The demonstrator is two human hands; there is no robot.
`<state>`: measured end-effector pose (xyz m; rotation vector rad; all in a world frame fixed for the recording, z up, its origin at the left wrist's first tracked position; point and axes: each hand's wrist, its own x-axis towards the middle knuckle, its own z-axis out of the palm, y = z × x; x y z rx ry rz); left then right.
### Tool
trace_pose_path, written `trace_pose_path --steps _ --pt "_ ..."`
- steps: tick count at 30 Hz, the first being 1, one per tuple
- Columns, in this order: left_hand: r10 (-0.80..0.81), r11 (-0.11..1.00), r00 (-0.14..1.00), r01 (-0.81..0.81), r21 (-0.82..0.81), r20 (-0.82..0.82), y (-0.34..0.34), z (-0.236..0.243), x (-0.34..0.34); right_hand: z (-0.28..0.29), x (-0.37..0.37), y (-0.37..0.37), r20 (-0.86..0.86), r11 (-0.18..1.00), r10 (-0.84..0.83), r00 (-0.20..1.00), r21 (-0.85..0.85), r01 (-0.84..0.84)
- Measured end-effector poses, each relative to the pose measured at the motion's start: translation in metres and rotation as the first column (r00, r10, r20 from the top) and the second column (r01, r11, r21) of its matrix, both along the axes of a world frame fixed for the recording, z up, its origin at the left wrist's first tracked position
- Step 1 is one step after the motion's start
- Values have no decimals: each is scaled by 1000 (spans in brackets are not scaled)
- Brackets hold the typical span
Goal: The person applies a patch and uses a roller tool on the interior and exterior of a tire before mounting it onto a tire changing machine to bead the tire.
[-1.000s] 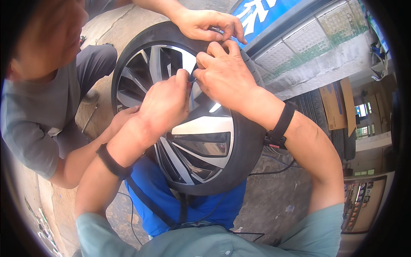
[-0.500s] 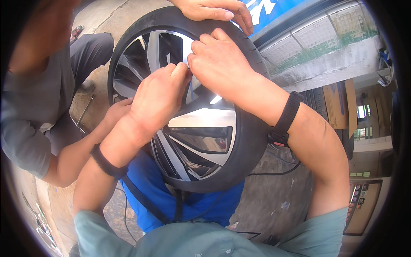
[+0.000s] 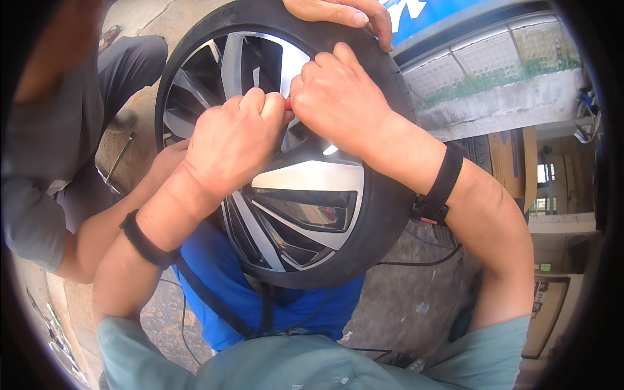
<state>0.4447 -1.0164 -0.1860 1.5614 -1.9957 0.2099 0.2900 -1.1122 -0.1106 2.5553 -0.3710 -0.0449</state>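
Red object (image 3: 288,104) now visible between fingers (image 3: 273,106)

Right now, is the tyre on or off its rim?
On: the black tyre encircles the silver-and-black rim, as its visible curve shows.

There was one wheel (image 3: 312,177) with a black rubber tyre and silver-and-black metal spokes, and four bare hands: the wearer's left hand (image 3: 237,140) and right hand (image 3: 338,101), a co-worker's far hand (image 3: 341,12) and nearer hand (image 3: 171,160). Black wrist straps (image 3: 144,245) numbered two (one left, one right), and small red piece (image 3: 288,104), one.
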Motion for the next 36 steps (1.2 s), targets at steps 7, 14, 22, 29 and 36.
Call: trace_pose_path --steps 7,14,22,29,36 --pt "-26 994 971 50 93 -239 -2 5 -5 -4 3 1 -81 998 -13 997 -55 9" --pt "18 969 886 99 226 -463 -2 9 -7 -5 5 0 -110 999 -33 993 -27 30" --pt "6 957 888 127 259 -460 -2 15 2 -4 3 1 -84 997 -13 996 -78 7" --pt "-294 899 853 400 -179 431 -27 19 46 -7 1 3 -48 993 6 999 -117 -11" --pt "-265 901 788 408 -149 556 -32 15 41 -4 2 20 49 982 -151 987 -106 155"
